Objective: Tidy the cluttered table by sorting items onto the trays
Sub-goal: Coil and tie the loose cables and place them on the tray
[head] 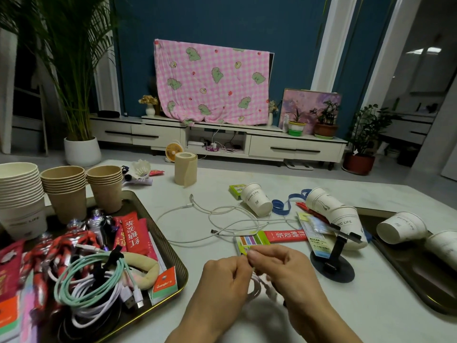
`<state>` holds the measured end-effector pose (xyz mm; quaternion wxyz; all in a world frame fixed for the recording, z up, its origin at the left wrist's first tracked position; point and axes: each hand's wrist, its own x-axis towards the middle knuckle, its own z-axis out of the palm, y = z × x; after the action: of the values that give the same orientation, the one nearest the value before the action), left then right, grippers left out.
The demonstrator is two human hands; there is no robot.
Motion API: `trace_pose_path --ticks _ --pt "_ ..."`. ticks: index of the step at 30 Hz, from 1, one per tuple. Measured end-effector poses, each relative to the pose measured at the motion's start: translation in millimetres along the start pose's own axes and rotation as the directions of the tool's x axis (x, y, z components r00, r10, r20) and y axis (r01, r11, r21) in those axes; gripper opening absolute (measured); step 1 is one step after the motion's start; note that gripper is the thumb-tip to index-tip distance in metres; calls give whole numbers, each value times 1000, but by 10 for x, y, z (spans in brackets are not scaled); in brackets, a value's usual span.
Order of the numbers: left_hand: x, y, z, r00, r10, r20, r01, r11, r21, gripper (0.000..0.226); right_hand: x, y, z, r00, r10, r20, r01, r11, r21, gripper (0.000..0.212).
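White, bunched in loops and blurred, the charging cable hangs between my two hands just above the bench. My left hand has its fingers curled and pinching the cable. My right hand meets it fingertip to fingertip and pinches the same bundle from the other side.

Beside my left wrist is the left tray, crowded with a coiled teal cable, white cords, red-and-silver toy figures and red sachets. To my right a black phone stand stands on the bench, with the dark right tray beyond it at the edge.

Just past my fingertips lies a pack of coloured index tabs, touching a red sachet strip and near a packaged ruler. A loose white cable sprawls across the middle of the bench.

Farther out, a white paper cup lies on its side. A blue ribbon runs between it and a tipped stack of white cups, and another cup lies on the right tray. At the back of the left tray two kraft cup stacks stand beside a stack of white cups. At the far edge a tissue roll stands upright, near a shuttlecock.
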<state>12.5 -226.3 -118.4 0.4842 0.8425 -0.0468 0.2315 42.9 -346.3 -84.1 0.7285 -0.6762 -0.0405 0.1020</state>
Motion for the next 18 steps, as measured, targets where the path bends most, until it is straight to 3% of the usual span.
trace_pose_path --ticks 2,4,7,12,15,16,18 --pt "-26 -58 60 997 4 80 -9 999 52 51 37 -59 -31 990 -109 -95 113 993 38 7" --pt "-42 -95 93 998 -28 59 24 997 68 52 81 -126 -68 964 -222 -143 226 974 11 8" --pt "17 -110 43 990 -121 -76 118 992 -37 52 88 -153 -67 957 -264 -124 269 963 25 9" --pt "98 68 -8 976 -214 -27 196 933 -303 54 131 -278 -80 921 -354 -161 366 929 50 19" --pt "87 165 -10 983 -177 39 180 921 -345 48 198 -348 -85 800 -533 -275 511 846 -154 13" --pt "78 193 -10 987 -153 54 163 927 -337 49 208 -344 -78 774 -587 -237 533 807 -256 15" --pt "70 243 -7 992 -113 60 127 937 -327 51 200 -292 -35 794 -606 -41 547 743 -384 18"
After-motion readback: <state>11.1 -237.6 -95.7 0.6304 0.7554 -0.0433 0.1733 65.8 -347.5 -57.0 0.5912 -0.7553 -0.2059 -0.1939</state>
